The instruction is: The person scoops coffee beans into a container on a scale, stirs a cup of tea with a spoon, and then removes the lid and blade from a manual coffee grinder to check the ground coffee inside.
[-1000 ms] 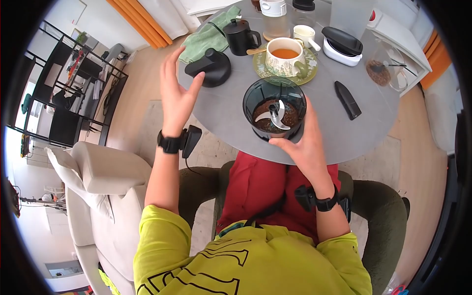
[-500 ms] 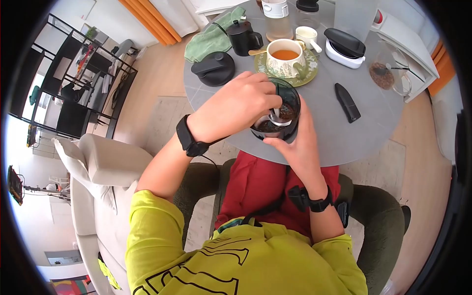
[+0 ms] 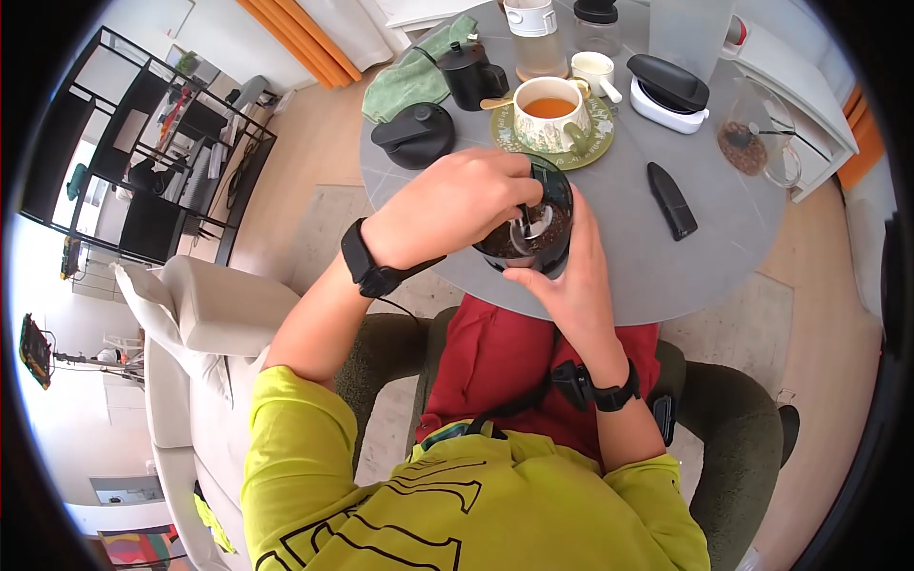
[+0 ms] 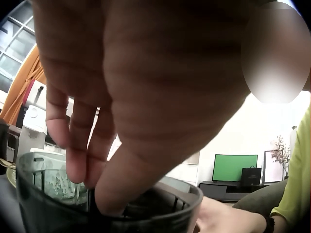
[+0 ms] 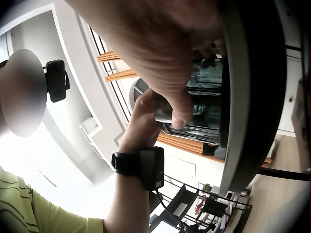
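Note:
A dark see-through chopper bowl [image 3: 556, 178] stands at the table's near edge with dark brown grounds inside. Its curved metal blade [image 3: 542, 225] rises from the middle on a black hub. My left hand [image 3: 462, 205] reaches in over the rim, thumb and fingers pinching the hub of the blade. In the left wrist view the thumb and fingertips dip below the bowl's rim [image 4: 194, 196]. From the right, my right hand [image 3: 583, 295] grips the bowl, its thumb across the near side. The right wrist view shows that thumb [image 5: 181, 114] against the dark wall.
Behind the bowl, a cup of tea [image 3: 550, 122] stands on a green saucer [image 3: 600, 143]. A black lid [image 3: 415, 135], black pot [image 3: 468, 78] and green cloth [image 3: 405, 86] are at left. To the right lie a black handheld device [image 3: 673, 202] and a jar of brown pieces [image 3: 743, 147].
My left hand has come from open in the air at left into the bowl and now pinches the blade's hub. The right hand keeps its grip on the bowl, which tilts slightly.

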`<state>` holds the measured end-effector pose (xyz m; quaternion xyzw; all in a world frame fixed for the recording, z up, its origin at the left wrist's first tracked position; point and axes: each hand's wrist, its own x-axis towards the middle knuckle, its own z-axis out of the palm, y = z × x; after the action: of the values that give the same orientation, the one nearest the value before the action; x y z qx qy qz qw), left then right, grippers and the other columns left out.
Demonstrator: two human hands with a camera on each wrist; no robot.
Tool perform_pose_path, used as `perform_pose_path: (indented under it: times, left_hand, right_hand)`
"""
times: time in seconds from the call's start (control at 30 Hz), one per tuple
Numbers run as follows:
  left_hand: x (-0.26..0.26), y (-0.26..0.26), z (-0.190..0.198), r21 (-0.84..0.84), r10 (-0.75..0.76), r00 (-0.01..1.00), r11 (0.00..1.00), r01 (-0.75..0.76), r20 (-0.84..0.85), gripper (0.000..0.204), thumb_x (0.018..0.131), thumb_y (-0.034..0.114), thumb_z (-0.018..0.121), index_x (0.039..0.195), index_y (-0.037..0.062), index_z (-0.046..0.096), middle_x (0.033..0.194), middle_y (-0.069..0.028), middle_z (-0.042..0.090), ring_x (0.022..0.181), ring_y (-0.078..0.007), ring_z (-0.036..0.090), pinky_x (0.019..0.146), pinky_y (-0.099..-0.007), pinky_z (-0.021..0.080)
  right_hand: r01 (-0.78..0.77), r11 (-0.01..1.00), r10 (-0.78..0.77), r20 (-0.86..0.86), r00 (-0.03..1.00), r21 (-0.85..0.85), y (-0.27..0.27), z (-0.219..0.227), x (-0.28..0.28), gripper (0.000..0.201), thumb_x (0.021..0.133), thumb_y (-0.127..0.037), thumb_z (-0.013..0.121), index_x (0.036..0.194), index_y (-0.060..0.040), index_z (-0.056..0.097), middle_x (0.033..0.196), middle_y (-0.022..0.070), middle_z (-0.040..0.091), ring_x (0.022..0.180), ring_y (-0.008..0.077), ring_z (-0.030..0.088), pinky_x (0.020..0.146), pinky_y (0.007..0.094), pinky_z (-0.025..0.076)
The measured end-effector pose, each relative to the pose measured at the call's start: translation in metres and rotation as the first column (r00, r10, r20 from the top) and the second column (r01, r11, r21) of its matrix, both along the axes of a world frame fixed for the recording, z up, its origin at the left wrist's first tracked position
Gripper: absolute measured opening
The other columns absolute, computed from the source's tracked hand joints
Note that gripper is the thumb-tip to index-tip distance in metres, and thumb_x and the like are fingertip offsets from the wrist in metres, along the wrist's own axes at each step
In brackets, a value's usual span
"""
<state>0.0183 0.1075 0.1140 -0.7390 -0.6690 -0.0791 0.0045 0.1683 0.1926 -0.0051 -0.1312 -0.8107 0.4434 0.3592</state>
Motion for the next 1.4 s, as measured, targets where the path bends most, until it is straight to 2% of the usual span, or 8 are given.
perform_pose_path:
  times: [0.23, 0.47, 0.8, 0.97, 1.1, 1.2, 1.33, 1.4]
  left_hand:
    - [0.000, -0.003, 0.002, 0.088, 0.030, 0.989, 0.995, -0.043, 0.147, 0.020, 0.077, 0.010, 0.067, 0.096, 0.0044, 0.062, 0.092, -0.0117, 0.061, 0.086, -0.0322, 0.059, 0.075, -0.0397, 0.049]
    - [-0.005, -0.002, -0.007, -0.009, 0.001, 0.991, 1.000, 0.000, 0.136, 0.020, 0.077, 0.008, 0.067, 0.096, 0.0024, 0.062, 0.089, -0.0120, 0.061, 0.084, -0.0329, 0.059, 0.073, -0.0397, 0.048]
    - [-0.007, -0.008, 0.003, 0.125, 0.020, 0.987, 0.991, -0.040, 0.159, 0.015, 0.081, 0.011, 0.067, 0.092, 0.0014, 0.063, 0.082, -0.0100, 0.060, 0.076, -0.0276, 0.058, 0.067, -0.0365, 0.048]
    - [-0.010, -0.021, 0.012, 0.137, 0.164, 0.894, 0.961, -0.240, 0.417, 0.015, 0.081, 0.006, 0.068, 0.096, 0.0030, 0.066, 0.088, -0.0075, 0.064, 0.080, -0.0196, 0.060, 0.070, -0.0324, 0.047]
    - [-0.017, -0.035, 0.005, 0.132, 0.240, 0.809, 0.923, -0.361, 0.537, 0.015, 0.079, 0.006, 0.070, 0.094, 0.0010, 0.067, 0.092, -0.0069, 0.067, 0.085, -0.0209, 0.061, 0.080, -0.0305, 0.047]
    - [-0.028, -0.041, -0.003, 0.125, 0.171, 0.901, 0.963, -0.238, 0.399, 0.016, 0.078, 0.006, 0.072, 0.093, 0.0010, 0.068, 0.092, -0.0073, 0.067, 0.088, -0.0217, 0.060, 0.083, -0.0318, 0.046]
    - [-0.027, -0.044, -0.002, 0.211, 0.150, 0.917, 0.947, -0.241, 0.370, 0.017, 0.076, 0.005, 0.073, 0.093, 0.0019, 0.069, 0.091, -0.0074, 0.067, 0.089, -0.0223, 0.060, 0.083, -0.0328, 0.046]
    - [-0.026, -0.044, 0.000, 0.180, 0.243, 0.860, 0.918, -0.353, 0.448, 0.016, 0.077, 0.005, 0.073, 0.092, 0.0020, 0.069, 0.089, -0.0063, 0.068, 0.089, -0.0224, 0.060, 0.084, -0.0334, 0.045]
  right_hand:
    - [-0.005, 1.000, 0.005, -0.013, 1.000, -0.007, -0.001, -0.001, 0.000, 0.103, 0.062, -0.027, 0.085, 0.141, 0.0018, 0.025, 0.135, 0.0240, 0.040, 0.121, 0.0393, 0.045, 0.099, 0.0429, 0.041]
    - [-0.011, 1.000, 0.011, 0.007, 1.000, -0.019, -0.001, 0.002, 0.001, 0.105, 0.061, -0.028, 0.085, 0.142, 0.0017, 0.025, 0.135, 0.0241, 0.040, 0.121, 0.0393, 0.045, 0.099, 0.0428, 0.041]
    - [-0.025, 0.999, 0.024, -0.024, 0.999, -0.024, -0.001, -0.001, -0.001, 0.105, 0.062, -0.028, 0.085, 0.142, 0.0018, 0.024, 0.136, 0.0239, 0.039, 0.122, 0.0392, 0.045, 0.099, 0.0427, 0.041]
    - [-0.010, 1.000, 0.010, -0.001, 1.000, -0.002, 0.000, -0.001, 0.000, 0.105, 0.062, -0.030, 0.085, 0.142, 0.0020, 0.024, 0.136, 0.0237, 0.039, 0.122, 0.0388, 0.044, 0.100, 0.0428, 0.040]
    - [-0.015, 1.000, 0.015, -0.012, 1.000, -0.005, 0.000, -0.002, 0.000, 0.105, 0.063, -0.031, 0.084, 0.142, 0.0019, 0.024, 0.136, 0.0237, 0.040, 0.122, 0.0389, 0.044, 0.101, 0.0431, 0.040]
    - [-0.018, 1.000, 0.018, -0.014, 1.000, -0.004, 0.000, -0.001, 0.000, 0.105, 0.063, -0.031, 0.084, 0.142, 0.0021, 0.024, 0.136, 0.0241, 0.039, 0.122, 0.0389, 0.044, 0.101, 0.0430, 0.040]
    - [-0.018, 1.000, 0.018, -0.015, 1.000, 0.002, 0.000, 0.000, -0.001, 0.105, 0.062, -0.030, 0.085, 0.142, 0.0026, 0.024, 0.135, 0.0245, 0.040, 0.122, 0.0389, 0.044, 0.100, 0.0428, 0.040]
    - [-0.016, 1.000, 0.016, -0.014, 1.000, 0.012, 0.000, 0.000, 0.000, 0.105, 0.062, -0.030, 0.085, 0.141, 0.0028, 0.024, 0.135, 0.0246, 0.040, 0.122, 0.0389, 0.044, 0.100, 0.0428, 0.040]
